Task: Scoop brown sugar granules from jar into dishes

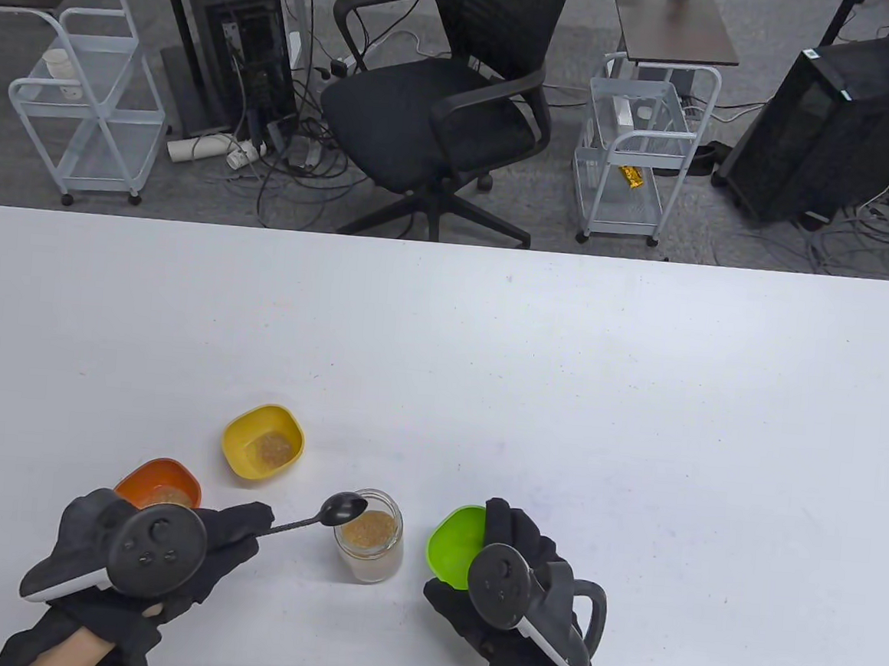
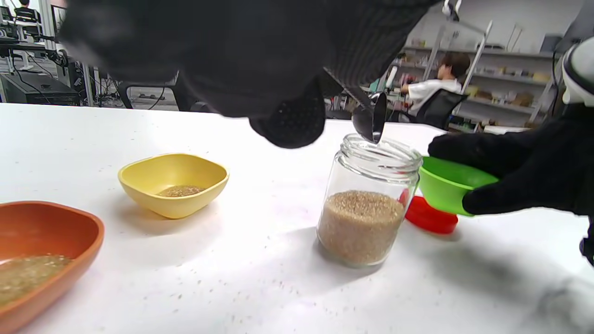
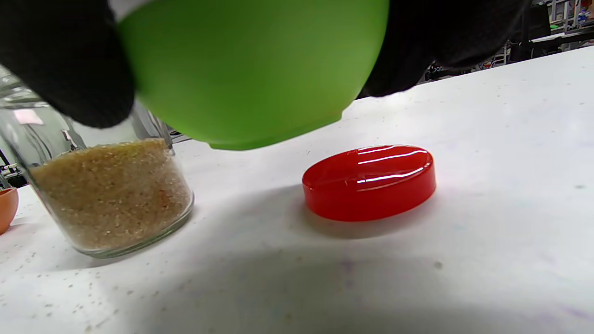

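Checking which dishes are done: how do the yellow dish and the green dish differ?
The yellow dish rests on the table; the green dish is held off it, tilted, by the right hand. The yellow dish holds brown sugar; no sugar shows in the green one. Both are small plastic bowls.

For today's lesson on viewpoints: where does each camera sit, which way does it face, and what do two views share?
Table view: overhead, looking down; left hand holds black metal spoon, right hand holds green plastic dish.
Left wrist view: under the left glove, facing the glass jar of brown sugar.
Right wrist view: low, under the dish; gloved fingers.
Both wrist views share the jar and red plastic lid.
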Motion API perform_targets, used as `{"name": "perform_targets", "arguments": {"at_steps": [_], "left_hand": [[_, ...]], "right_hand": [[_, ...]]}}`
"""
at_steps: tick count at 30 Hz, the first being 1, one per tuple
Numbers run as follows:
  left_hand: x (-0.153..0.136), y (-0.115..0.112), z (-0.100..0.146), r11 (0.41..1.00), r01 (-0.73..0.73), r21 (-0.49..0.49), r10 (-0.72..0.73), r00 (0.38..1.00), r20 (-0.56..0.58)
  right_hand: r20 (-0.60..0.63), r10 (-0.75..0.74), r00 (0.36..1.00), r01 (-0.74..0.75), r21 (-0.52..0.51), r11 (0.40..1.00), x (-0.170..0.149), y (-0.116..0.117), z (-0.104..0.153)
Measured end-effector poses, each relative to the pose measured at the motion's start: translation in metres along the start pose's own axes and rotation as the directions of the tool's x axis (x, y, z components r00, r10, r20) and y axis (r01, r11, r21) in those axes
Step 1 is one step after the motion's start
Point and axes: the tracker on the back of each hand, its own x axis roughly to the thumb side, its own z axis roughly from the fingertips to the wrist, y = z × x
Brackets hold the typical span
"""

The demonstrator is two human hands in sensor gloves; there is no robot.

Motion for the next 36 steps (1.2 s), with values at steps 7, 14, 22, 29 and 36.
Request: {"name": "perform_targets", "arguments": {"at_steps": [7, 14, 22, 29, 36], "left_hand": [[0.018, 0.014, -0.017, 0.992, 0.111, -0.064, -0.113, 0.993, -0.03], [0.045, 0.018, -0.043, 0.957, 0.245, -0.153, -0.255, 0.966, -0.045], [0.078, 0.013, -0.074, 0.87, 0.395, -0.296, -0.426, 0.904, -0.045], [0.095, 0.005, -0.09, 0.815, 0.456, -0.357, -0.497, 0.867, -0.028], [0.089, 0.009, -0.103, 0.829, 0.35, -0.436, -0.403, 0.914, -0.034]], "right_hand": [[0.002, 0.0, 1.0, 0.0, 0.0, 1.0, 0.0, 0.0, 0.0], [0.001, -0.002, 1.0, 0.002, 0.002, 1.0, -0.001, 0.0, 0.0], [-0.007, -0.006, 1.0, 0.006, 0.005, 1.0, -0.003, 0.0, 0.001], [-0.008, -0.01, 1.0, 0.01, 0.001, 1.0, -0.004, 0.0, 0.001], [-0.015, -0.009, 1.0, 0.009, -0.001, 1.0, -0.005, 0.0, 0.002]]}}
